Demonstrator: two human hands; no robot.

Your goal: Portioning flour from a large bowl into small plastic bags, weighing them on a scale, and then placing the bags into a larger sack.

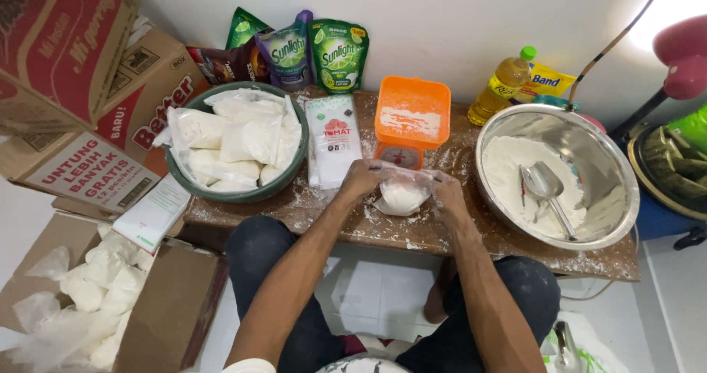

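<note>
Holding a small clear bag of white flour [402,195] by its top, the left hand [361,179] and right hand [446,193] each keep a clenched grip on one side of the bag's mouth, so the bag hangs between them, its base touching the tabletop [331,215] near the middle of the front edge. Toward the left edge, a green bowl [274,190] holds filled flour bags. By the right edge, a steel bowl [615,196] holds loose flour and a metal scoop [546,189]. An orange scale [412,115] stands at the back edge, its tray dusted white.
</note>
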